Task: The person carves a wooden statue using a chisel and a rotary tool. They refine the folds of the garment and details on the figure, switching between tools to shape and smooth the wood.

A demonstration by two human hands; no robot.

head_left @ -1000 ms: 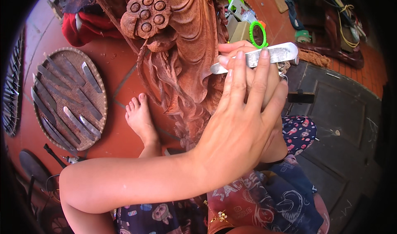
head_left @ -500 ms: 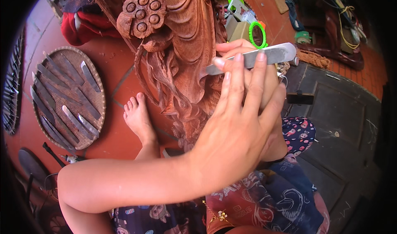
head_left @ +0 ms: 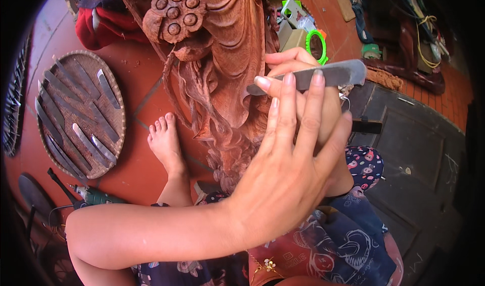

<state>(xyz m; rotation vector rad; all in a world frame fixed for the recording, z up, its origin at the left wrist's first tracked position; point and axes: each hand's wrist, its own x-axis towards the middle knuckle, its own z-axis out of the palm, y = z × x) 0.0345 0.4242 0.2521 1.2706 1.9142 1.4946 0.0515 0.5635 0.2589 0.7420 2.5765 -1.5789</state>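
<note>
A flat steel carving chisel (head_left: pixel 336 75) lies across the front of a reddish-brown wood carving (head_left: pixel 235 58), its dark narrow end against the draped folds. My right hand (head_left: pixel 331 104) grips the chisel from beneath, mostly hidden behind my other hand; its thumb lies along the blade. Coming in from the lower left, my left hand (head_left: pixel 280 164) presses its straightened fingertips onto the blade, holding it against the right hand. The rounded, pale end of the chisel sticks out to the right. A carved lotus pod (head_left: pixel 174 13) stands out at the carving's upper left.
A round woven tray (head_left: pixel 121 129) with several chisels (head_left: pixel 63 89) sits on red tiles at left. Below it lies a green power tool (head_left: pixel 98 197). A bright green ring (head_left: pixel 317 47) is behind my hands, a dark panel (head_left: pixel 419 149) at right, and a red cloth (head_left: pixel 113 26) at upper left.
The view has shifted slightly, showing more of the power tool. The chisel has turned a little, its pale end looking darker now. Both hands keep their hold.
</note>
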